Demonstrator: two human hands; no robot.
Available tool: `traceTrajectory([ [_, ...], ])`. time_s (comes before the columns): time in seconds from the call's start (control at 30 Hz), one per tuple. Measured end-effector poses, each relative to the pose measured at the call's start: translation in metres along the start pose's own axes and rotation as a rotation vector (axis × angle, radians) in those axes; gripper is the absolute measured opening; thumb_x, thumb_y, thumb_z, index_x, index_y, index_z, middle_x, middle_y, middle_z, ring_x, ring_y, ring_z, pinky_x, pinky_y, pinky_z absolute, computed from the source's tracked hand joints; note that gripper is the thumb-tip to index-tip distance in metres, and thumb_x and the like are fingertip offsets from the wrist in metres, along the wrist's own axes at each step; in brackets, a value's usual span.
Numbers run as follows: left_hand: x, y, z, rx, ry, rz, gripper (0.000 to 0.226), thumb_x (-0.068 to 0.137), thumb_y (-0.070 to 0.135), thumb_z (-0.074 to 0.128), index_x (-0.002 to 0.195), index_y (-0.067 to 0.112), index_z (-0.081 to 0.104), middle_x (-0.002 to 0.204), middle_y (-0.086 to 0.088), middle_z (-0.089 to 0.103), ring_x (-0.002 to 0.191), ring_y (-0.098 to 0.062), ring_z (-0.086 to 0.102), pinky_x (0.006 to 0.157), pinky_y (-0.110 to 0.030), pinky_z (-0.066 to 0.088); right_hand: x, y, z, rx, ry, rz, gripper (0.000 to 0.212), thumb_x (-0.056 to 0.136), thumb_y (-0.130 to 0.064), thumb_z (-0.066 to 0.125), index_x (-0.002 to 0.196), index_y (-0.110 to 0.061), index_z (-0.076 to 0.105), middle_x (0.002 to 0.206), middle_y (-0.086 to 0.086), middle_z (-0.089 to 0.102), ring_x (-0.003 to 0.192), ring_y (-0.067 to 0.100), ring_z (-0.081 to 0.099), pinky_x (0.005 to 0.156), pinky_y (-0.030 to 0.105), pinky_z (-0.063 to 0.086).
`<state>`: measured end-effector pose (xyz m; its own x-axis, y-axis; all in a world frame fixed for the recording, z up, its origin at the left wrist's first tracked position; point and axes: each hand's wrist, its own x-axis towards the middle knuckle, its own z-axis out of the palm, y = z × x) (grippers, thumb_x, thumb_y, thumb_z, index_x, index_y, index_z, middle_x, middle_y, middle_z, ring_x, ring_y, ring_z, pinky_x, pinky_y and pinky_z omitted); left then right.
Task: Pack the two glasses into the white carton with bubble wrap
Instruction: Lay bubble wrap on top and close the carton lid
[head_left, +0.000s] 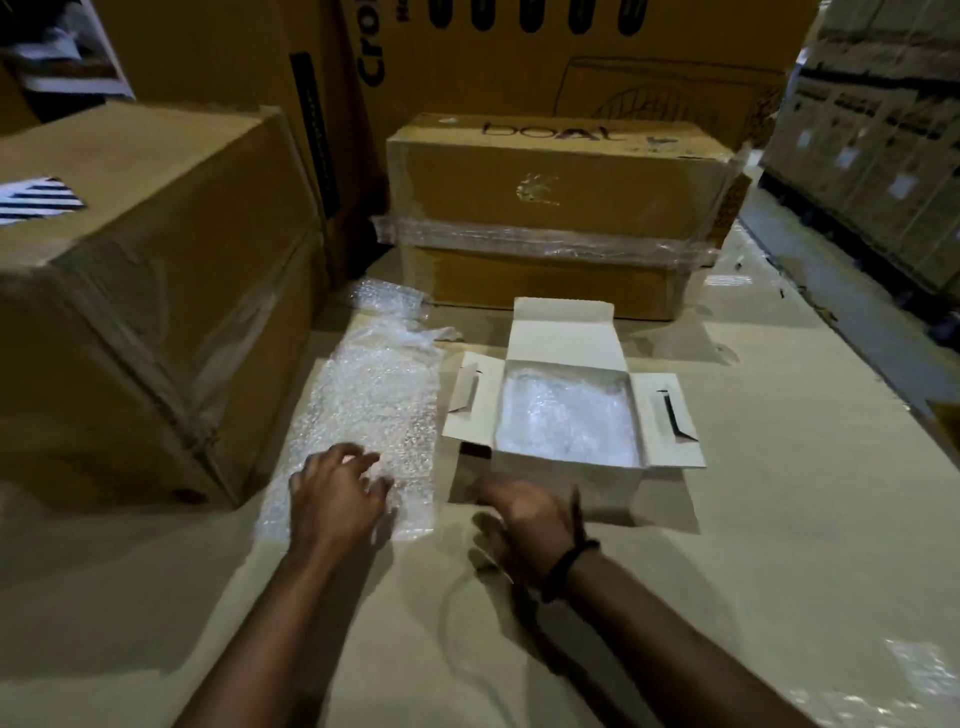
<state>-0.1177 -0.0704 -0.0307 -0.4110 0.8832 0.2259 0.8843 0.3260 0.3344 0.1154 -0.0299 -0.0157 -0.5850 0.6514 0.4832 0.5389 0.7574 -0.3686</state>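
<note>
The white carton (566, 483) stands open in the middle, flaps spread, with bubble wrap (566, 410) filling its inside; whether a glass lies under that wrap is hidden. A flat sheet of bubble wrap (374, 410) lies just left of the carton. My left hand (337, 493) rests on the sheet's near end with fingers spread. My right hand (524, 525) hovers by the carton's front left corner, fingers curled round a clear glass (470, 587). The glass shows only as a faint curved outline below the hand.
A large brown box (145, 291) stands close on the left. A taped brown box (556, 218) sits right behind the carton, with taller cartons behind it. A crumpled piece of wrap (384, 299) lies by the far end of the sheet. Stacked boxes (883, 156) line the right.
</note>
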Motion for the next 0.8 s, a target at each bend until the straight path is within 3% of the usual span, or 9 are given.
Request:
traceTrajectory([
  [0.1,-0.017,-0.027,-0.003,0.132,-0.107,-0.023,0.023,0.081,0.047,0.063,0.095,0.032,0.074,0.113,0.005,0.065,0.108,-0.028,0.054,0.089,-0.039,0.039,-0.006,-0.020,0.044,0.006,-0.031,0.153,0.030,0.072,-0.031,0.051,0.086,-0.016,0.073,0.086,0.001,0.070,0.077,0.022,0.067,0.078,0.026,0.048],
  [0.2,-0.019,-0.032,-0.008,0.144,-0.121,0.010,0.020,0.084,0.044,0.061,0.082,0.027,0.072,0.096,0.005,0.067,0.097,-0.026,0.058,0.078,-0.035,0.043,0.004,-0.031,0.061,-0.062,-0.218,0.467,0.040,0.083,-0.048,0.051,0.109,-0.021,0.065,0.109,0.002,0.064,0.105,0.025,0.059,0.092,0.028,0.040],
  [0.33,-0.025,-0.027,-0.019,-0.163,-0.202,-0.057,0.015,0.083,0.043,0.066,0.075,0.031,0.070,0.080,0.010,0.069,0.081,-0.013,0.063,0.070,-0.029,0.049,0.022,-0.044,0.070,-0.138,-0.360,0.710,0.066,0.079,-0.073,0.047,0.112,-0.017,0.060,0.118,0.009,0.061,0.114,0.028,0.053,0.093,0.033,0.040],
  [0.4,-0.034,-0.027,-0.022,-0.258,-0.250,-0.024,0.014,0.081,0.042,0.072,0.071,0.033,0.069,0.074,0.013,0.070,0.075,-0.007,0.063,0.068,-0.027,0.050,0.026,-0.048,0.074,-0.088,-0.357,0.744,0.058,0.076,-0.067,0.057,0.107,-0.018,0.064,0.114,0.009,0.064,0.111,0.028,0.057,0.090,0.031,0.044],
  [0.5,-0.045,-0.030,-0.029,-0.464,-0.395,0.057,0.011,0.079,0.034,0.078,0.073,0.026,0.075,0.069,0.017,0.070,0.065,0.004,0.061,0.062,-0.018,0.046,0.026,-0.051,0.070,0.056,-0.308,0.736,0.017,0.077,-0.039,0.067,0.079,-0.023,0.066,0.095,0.004,0.070,0.097,0.024,0.063,0.080,0.027,0.047],
  [0.53,-0.047,-0.031,-0.031,-0.553,-0.428,0.078,0.011,0.081,0.030,0.077,0.073,0.022,0.075,0.064,0.018,0.068,0.058,0.006,0.058,0.057,-0.015,0.042,0.025,-0.051,0.066,0.154,-0.271,0.745,0.014,0.077,-0.031,0.068,0.067,-0.024,0.061,0.084,0.002,0.069,0.087,0.020,0.064,0.075,0.028,0.047],
  [0.6,-0.047,-0.033,-0.031,-0.681,-0.385,0.073,0.018,0.086,0.029,0.074,0.071,0.019,0.074,0.057,0.015,0.064,0.049,0.005,0.052,0.053,-0.017,0.039,0.020,-0.052,0.053,0.482,-0.144,0.805,0.030,0.080,-0.013,0.068,0.057,-0.022,0.053,0.065,0.002,0.060,0.062,0.008,0.057,0.066,0.030,0.046],
  [0.7,-0.040,-0.040,-0.024,-0.620,-0.171,0.164,0.017,0.085,0.044,0.063,0.079,0.032,0.072,0.079,0.014,0.071,0.074,-0.004,0.062,0.070,-0.028,0.047,0.004,-0.054,0.033,0.973,0.084,0.883,0.031,0.084,0.007,0.059,0.062,-0.012,0.049,0.060,0.006,0.050,0.055,0.011,0.049,0.058,0.025,0.042],
  [0.8,-0.033,-0.037,-0.013,-0.336,-0.223,0.403,0.055,0.079,0.061,0.040,0.121,0.035,0.065,0.134,0.009,0.058,0.126,-0.019,0.048,0.105,-0.039,0.034,-0.019,-0.054,0.015,1.114,0.154,0.978,0.029,0.082,0.017,0.051,0.071,-0.010,0.050,0.055,0.001,0.058,0.047,0.012,0.052,0.047,0.020,0.043],
])
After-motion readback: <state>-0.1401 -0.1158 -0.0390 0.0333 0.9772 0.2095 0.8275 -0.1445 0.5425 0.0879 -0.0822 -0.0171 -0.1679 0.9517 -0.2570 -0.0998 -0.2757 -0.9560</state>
